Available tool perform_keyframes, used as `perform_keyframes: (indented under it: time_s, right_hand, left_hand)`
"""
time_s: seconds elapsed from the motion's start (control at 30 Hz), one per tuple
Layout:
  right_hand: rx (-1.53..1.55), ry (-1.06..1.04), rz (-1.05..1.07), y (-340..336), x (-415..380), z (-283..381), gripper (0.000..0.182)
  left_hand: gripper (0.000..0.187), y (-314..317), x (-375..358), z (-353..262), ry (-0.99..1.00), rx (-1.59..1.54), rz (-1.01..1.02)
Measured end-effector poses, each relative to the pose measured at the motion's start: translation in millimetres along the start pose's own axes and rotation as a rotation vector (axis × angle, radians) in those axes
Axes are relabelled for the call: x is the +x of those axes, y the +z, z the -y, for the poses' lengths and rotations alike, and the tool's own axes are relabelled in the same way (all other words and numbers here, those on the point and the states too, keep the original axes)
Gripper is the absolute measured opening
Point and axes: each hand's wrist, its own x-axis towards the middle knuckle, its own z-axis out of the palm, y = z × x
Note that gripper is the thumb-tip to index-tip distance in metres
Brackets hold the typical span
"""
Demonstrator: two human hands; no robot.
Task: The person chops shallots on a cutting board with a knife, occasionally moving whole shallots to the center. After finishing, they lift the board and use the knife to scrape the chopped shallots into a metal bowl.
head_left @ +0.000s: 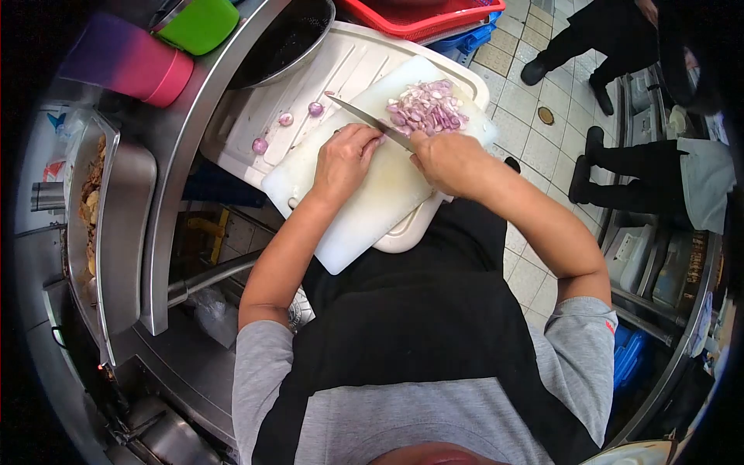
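My right hand (453,164) is closed round the handle of a kitchen knife (364,116), whose blade points to the upper left across the white cutting board (333,240). My left hand (345,160) rests on the board with curled fingers beside the blade. A shallot (380,139) shows only as a small pinkish bit at its fingertips; the rest is hidden. Beyond the knife lies a heap of sliced shallots (428,107). Three whole peeled shallots, among them one purple shallot (315,109), lie left of the board on a cream plastic lid (291,85).
A dark wok (287,46) and a red basket (418,23) stand beyond the lid. On the left are a steel counter edge (182,147), a pink and purple container (132,62) and a steel food pan (128,209). Two people stand at right on the tiled floor (535,124).
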Motion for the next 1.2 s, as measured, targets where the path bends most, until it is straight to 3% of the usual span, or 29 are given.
perform_keyframes:
  time_s: [0.07,0.2,0.27,0.5,0.73,0.8,1.13,1.2]
  right_hand:
    - [0.074,0.011,-0.137,21.6,1.5,-0.7,0.024]
    - [0.090,0.006,-0.106,11.6,3.8,-1.4,0.024]
    - [0.008,0.019,0.022,-8.3,0.2,3.2,0.024]
    - [0.079,0.067,-0.077,18.9,5.6,5.1,0.023]
    - [0.004,0.053,0.055,-11.3,-3.0,11.4,0.024]
    - [0.052,0.057,-0.076,9.6,-0.2,9.6,0.024]
    - [0.013,0.010,-0.018,-0.4,-3.6,9.3,0.024]
    - [0.084,0.040,-0.139,23.5,4.5,7.4,0.024]
  left_hand:
    - [0.015,0.4,-1.2,1.1,0.027,0.036,-0.012]
    - [0.015,-0.7,-2.4,3.1,0.013,0.031,0.013]
    - [0.015,0.9,-2.6,5.9,-0.005,-0.006,0.012]
    - [0.010,1.3,-2.5,6.8,0.045,-0.022,-0.046]
    - [0.009,3.3,-2.0,5.5,0.003,-0.038,-0.032]
    - [0.009,3.2,-3.0,7.3,0.019,-0.022,-0.037]
    - [0.010,3.3,-3.2,8.5,0.018,-0.023,-0.029]
    - [0.009,3.4,-1.6,8.4,0.034,-0.025,-0.029]
